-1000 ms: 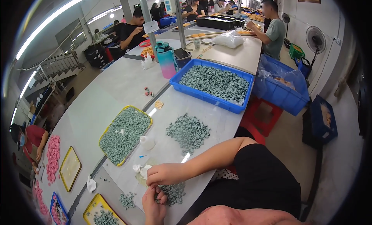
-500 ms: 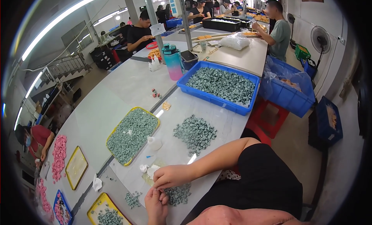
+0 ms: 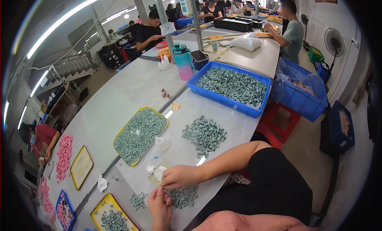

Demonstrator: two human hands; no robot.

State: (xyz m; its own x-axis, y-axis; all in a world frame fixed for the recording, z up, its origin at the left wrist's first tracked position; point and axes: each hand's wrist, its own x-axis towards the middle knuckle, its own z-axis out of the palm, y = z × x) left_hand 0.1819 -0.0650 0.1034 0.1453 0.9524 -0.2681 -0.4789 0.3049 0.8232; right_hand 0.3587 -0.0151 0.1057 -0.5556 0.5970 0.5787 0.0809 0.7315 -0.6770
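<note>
Near the table's front edge my two hands meet fingertip to fingertip. My right hand (image 3: 181,177) comes in from the right with thumb and fingers pinched. Below it, my left hand (image 3: 160,204) points upward, its thumb and fingers closed too. Whatever lies between the fingertips is too small or hidden to make out. Close beside the hands is a pile of small dark-green pieces (image 3: 184,196), partly covered by them. A white crumpled tissue (image 3: 159,173) lies on a pale yellowish sheet just beyond the right hand. Next to it stands a small white squeeze bottle (image 3: 162,144).
A yellow-rimmed tray (image 3: 140,135) of green pieces and a loose green heap (image 3: 204,134) lie farther out. Behind them are a large blue bin (image 3: 227,102) and a teal-pink bottle (image 3: 183,64). Another yellow tray (image 3: 96,215) is at lower left. Several people work around the tables.
The whole view has shifted slightly, so the table things appear a little farther right. My hands stay pinched together in nearly the same place, with only small finger movement.
</note>
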